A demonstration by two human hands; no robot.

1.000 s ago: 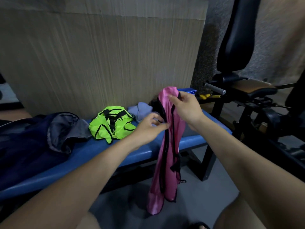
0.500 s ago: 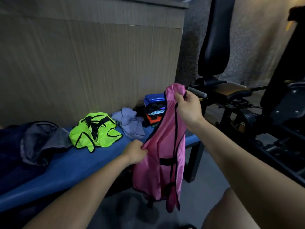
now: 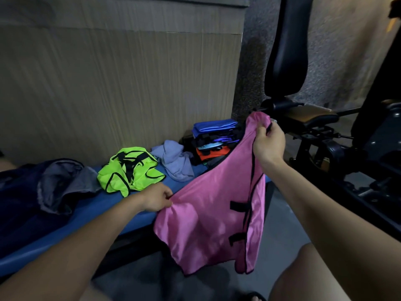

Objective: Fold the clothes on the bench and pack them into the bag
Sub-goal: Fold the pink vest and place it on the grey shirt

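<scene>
Pinched in both our hands, the pink vest (image 3: 208, 213) hangs spread in the air in front of the blue bench (image 3: 91, 216), its lower edge dangling above the floor. Our right hand (image 3: 269, 144) is raised, with fingers curled round the top of the vest where the black trim runs, while our left hand (image 3: 155, 199) sits lower and grips the vest's left edge just beside the bench's front rim. Black edging runs down the vest's right side, with two short black straps across it (one above the other).

On the bench behind, we see a neon green vest (image 3: 130, 172) lying crumpled, and just to its right a rumpled pale purple cloth (image 3: 175, 161). At the far end of the bench stands a stack of folded clothes (image 3: 214, 140), blue on top and orange lower down; whether it rests inside the bag we cannot tell. To the left lies a dark heap of navy and grey fabric (image 3: 54, 187). A black exercise machine (image 3: 325, 127) stands to the right, near our raised hand.
</scene>
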